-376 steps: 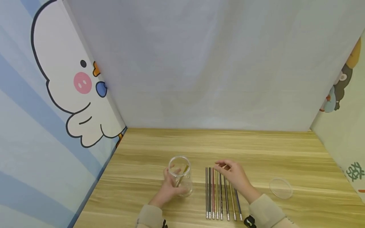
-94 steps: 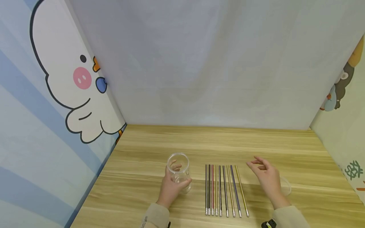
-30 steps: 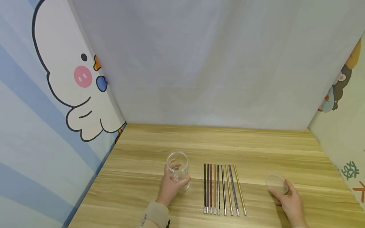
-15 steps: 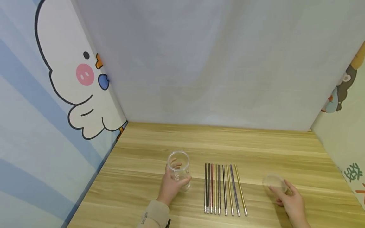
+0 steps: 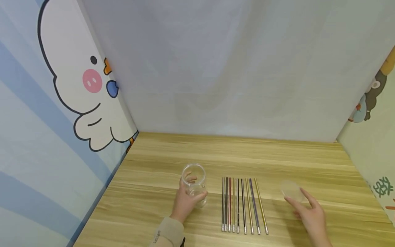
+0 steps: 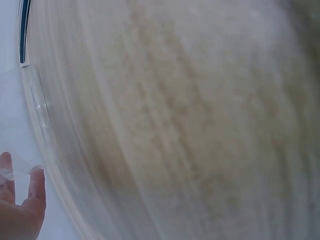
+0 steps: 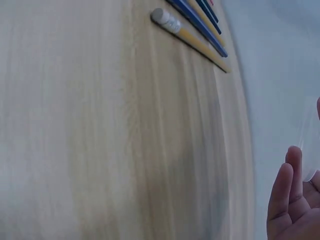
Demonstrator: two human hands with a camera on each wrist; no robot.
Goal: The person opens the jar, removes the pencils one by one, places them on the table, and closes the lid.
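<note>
My left hand (image 5: 184, 205) grips a clear, open-topped jar (image 5: 199, 187) at the left of the table, thumb across its near side and fingers round the back. Nothing shows inside the jar. On the right, my right hand (image 5: 313, 214) pinches a round transparent lid (image 5: 291, 190) between thumb and fingers, tilted and held over the tabletop. Between the hands lies a row of pencils (image 5: 238, 206), several in black, red, purple and yellow, silver ends toward me. The outermost yellow pencil (image 5: 261, 206) slants slightly. Its pale eraser end (image 7: 161, 17) shows large in the right wrist view.
The wood-grain table (image 5: 160, 147) ends at a pale grey backdrop (image 5: 210, 85). A wall panel with a white cartoon bird (image 5: 68, 51) bounds the left side, and another printed panel (image 5: 370, 154) the right.
Earlier a pencil stood in the jar; now it holds none and the row includes another yellow pencil. My right hand has taken the lid and moved it slightly left. The left hand stays on the jar.
</note>
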